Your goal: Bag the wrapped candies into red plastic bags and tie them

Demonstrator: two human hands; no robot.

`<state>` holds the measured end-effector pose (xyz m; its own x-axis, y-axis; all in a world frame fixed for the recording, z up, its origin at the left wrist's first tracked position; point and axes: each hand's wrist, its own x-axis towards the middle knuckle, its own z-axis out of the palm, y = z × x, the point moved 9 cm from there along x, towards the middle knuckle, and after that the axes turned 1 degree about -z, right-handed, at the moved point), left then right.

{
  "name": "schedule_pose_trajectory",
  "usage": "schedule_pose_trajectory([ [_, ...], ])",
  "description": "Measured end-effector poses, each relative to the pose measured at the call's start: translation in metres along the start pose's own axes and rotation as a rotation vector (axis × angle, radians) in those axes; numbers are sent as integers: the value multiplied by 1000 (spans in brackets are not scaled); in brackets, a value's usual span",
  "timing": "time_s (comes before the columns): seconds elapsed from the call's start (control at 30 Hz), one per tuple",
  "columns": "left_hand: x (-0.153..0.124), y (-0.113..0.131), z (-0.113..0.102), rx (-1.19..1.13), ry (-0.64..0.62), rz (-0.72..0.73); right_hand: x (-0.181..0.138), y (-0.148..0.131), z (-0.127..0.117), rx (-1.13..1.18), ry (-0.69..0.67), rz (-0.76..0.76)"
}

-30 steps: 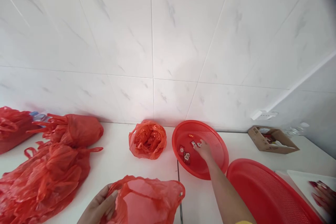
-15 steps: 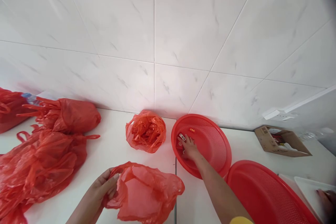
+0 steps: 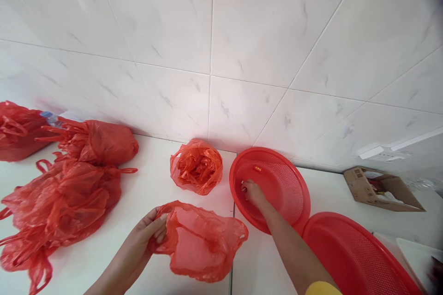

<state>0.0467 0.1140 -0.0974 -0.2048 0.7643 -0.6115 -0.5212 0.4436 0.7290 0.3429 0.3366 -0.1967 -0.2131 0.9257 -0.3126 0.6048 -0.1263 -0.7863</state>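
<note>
My left hand grips the edge of a crumpled red plastic bag lying on the white counter in front of me. My right hand is down in a round red mesh tray, fingers curled over small wrapped pieces on the tray's left side; what it holds is hidden. One small red packet lies loose near the tray's far rim.
A bunched red bag sits by the wall left of the tray. Several filled red bags lie at the left. A second, larger red mesh tray is at the lower right, and a cardboard box at the far right.
My right hand slid from the tray's middle to its left side and gathered the small packets under its fingers. My left hand shifted right along the bag's edge, keeping its grip.
</note>
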Motion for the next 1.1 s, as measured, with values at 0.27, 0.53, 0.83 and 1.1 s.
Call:
schedule_pose_trajectory([
  [0.27, -4, -1, 6, -2, -54, 23, -25, -38, -38, 302, 77, 1],
  [0.53, -9, -3, 19, 20, -118, 16, -137, -171, 19, 297, -226, -471],
  [0.83, -13, -2, 20, 37, -123, 7, -101, -145, 20, 212, -103, -393],
  [1.1, -14, 1, 18, 44, -69, 26, 36, -22, -58, -167, 216, 7],
])
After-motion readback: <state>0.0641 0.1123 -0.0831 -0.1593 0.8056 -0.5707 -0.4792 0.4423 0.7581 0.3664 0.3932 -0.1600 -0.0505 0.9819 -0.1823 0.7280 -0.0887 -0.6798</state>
